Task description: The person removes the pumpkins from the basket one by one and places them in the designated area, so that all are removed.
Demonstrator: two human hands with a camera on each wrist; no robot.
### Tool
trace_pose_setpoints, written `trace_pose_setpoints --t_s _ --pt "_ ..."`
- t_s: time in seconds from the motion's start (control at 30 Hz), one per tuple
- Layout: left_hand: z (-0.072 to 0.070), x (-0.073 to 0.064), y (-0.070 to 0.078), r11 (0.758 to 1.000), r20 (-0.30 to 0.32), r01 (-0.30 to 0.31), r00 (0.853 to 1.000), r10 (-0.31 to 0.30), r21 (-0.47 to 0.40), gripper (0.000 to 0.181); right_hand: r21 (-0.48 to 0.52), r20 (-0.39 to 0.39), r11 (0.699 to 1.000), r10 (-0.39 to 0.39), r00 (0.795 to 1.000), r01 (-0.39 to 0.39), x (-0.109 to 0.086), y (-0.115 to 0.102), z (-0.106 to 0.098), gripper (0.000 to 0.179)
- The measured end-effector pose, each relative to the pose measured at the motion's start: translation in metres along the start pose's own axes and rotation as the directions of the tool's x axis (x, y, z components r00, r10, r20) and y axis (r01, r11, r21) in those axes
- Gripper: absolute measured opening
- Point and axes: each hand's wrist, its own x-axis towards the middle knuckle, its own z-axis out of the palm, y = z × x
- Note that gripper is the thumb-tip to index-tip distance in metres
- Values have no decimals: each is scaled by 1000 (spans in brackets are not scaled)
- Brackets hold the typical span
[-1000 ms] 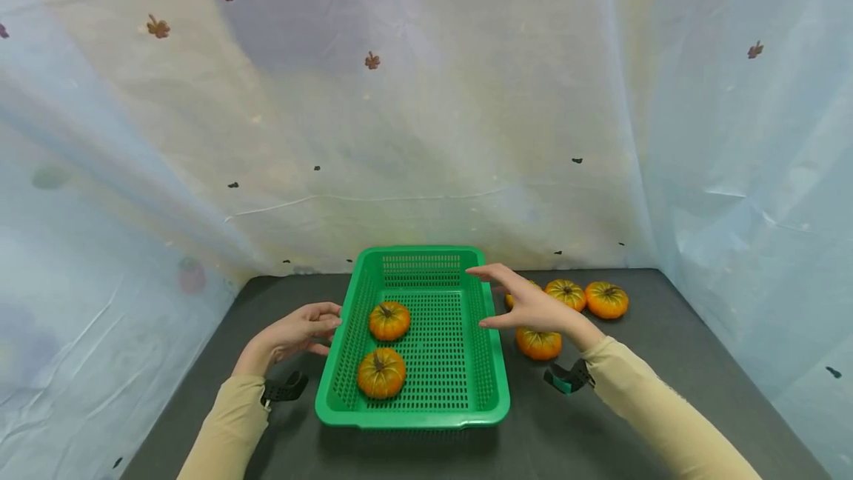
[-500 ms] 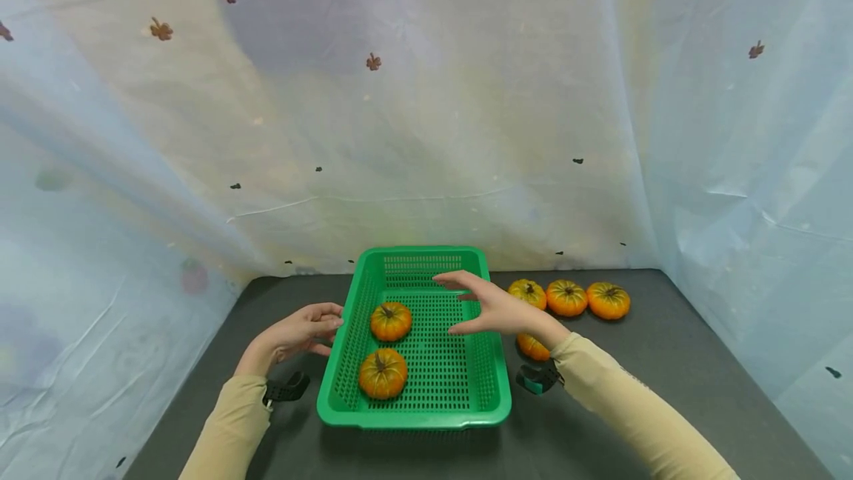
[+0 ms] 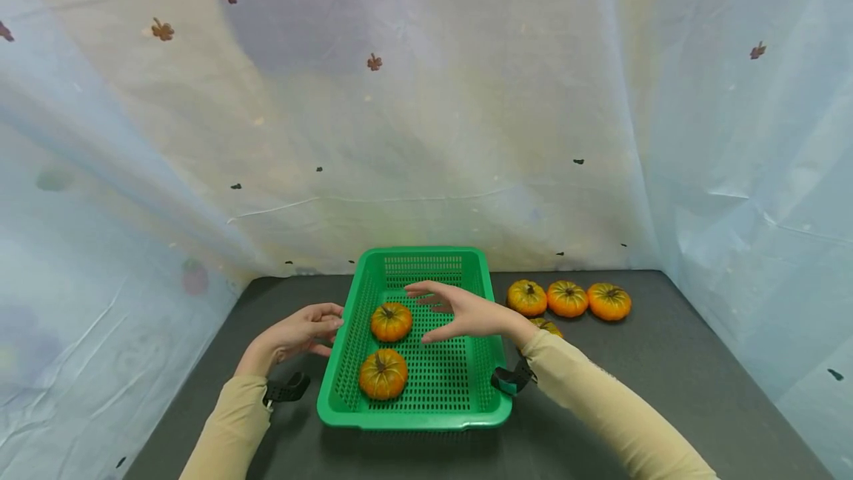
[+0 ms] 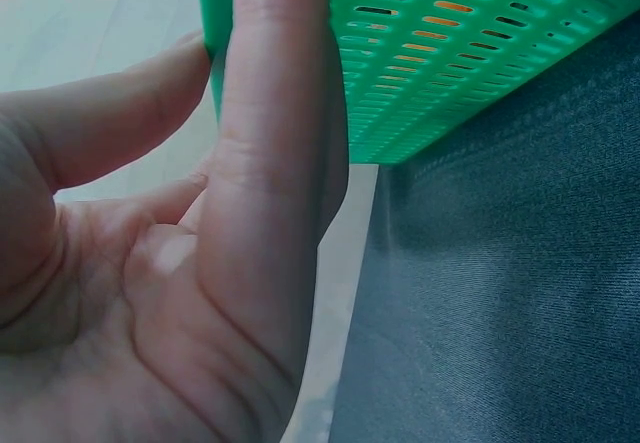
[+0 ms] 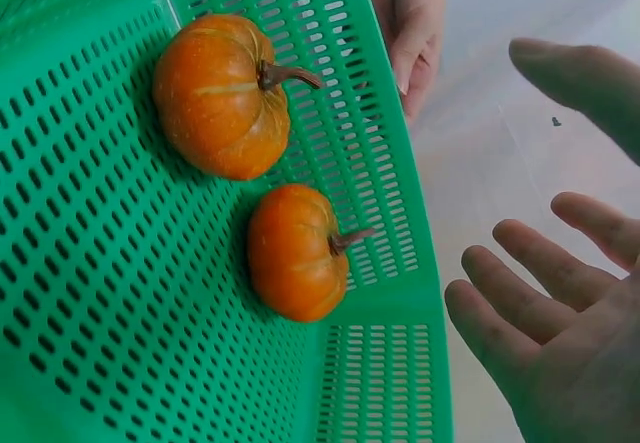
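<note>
A green perforated plastic basket (image 3: 413, 419) stands on the dark table, holding two small orange pumpkins along its left side, a nearer pumpkin (image 3: 383, 375) and a farther pumpkin (image 3: 391, 321). My left hand (image 3: 300, 332) holds the basket's left rim, with thumb and fingers at the edge in the left wrist view. Over the basket's middle hovers my right hand (image 3: 460, 313), fingers spread and thumb apart, nothing between them. In the right wrist view the right hand (image 5: 560, 333) shows its bare palm beyond the rim, and both pumpkins' stems are visible.
Right of the basket, a row of three pumpkins (image 3: 568, 298) sits near the table's back edge. Another pumpkin (image 3: 546, 327) in front of them is mostly hidden by the right sleeve. A pale plastic sheet (image 3: 433, 132) with leaf prints hangs behind the table.
My right hand has moved left from the basket's right rim to over its middle, staying spread. The pumpkin row is uncovered. My left hand and the basket have hardly moved.
</note>
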Motion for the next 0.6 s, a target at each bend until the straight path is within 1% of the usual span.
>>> trace_pose_setpoints --t_s 0.1,0.27,0.6 --pt "0 -1 0 1000 -2 1 1000 -1 3 47 23 24 1000 20 1000 -21 6 2 4 74" --pt "1 0 0 1000 -3 0 1000 0 8 47 14 57 998 61 997 -62 14 1 6 74" --pt "1 -1 -1 1000 -20 10 1000 -10 11 47 -2 126 996 84 988 -85 32 2 11 71"
